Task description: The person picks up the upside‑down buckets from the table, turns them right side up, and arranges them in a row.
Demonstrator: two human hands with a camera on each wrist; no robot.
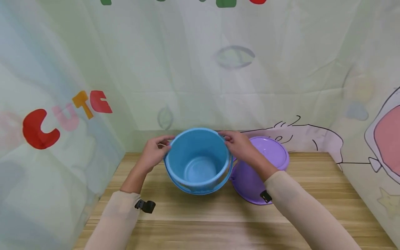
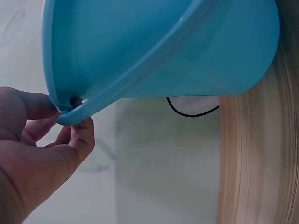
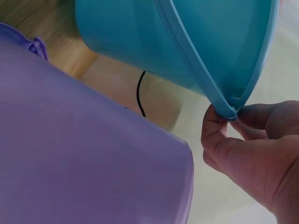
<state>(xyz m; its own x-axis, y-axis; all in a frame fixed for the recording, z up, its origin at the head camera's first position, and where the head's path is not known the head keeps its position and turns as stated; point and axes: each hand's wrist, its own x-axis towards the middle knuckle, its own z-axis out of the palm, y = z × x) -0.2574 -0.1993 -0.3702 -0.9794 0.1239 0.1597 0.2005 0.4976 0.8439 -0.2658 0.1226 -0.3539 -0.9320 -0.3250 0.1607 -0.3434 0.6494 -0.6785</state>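
A light blue bucket (image 1: 200, 156) is in the middle of the head view, its mouth facing up and toward me. Its handle (image 2: 154, 51) hangs down along the near side. My left hand (image 1: 152, 152) pinches the left side of the rim where the handle joins it. On the opposite side, my right hand (image 1: 240, 146) pinches the other handle joint, thumb and fingers on the rim. Inside, the bucket holds nothing. Whether its base touches the table cannot be told. Right of it, partly behind my right forearm, a purple bucket (image 3: 93, 130) stands upside down.
The wooden table (image 1: 187, 225) has its far edge against a printed cloth backdrop (image 1: 187, 69). More cloth hangs along the left and right sides. The purple bucket sits close beside the blue one, under my right wrist.
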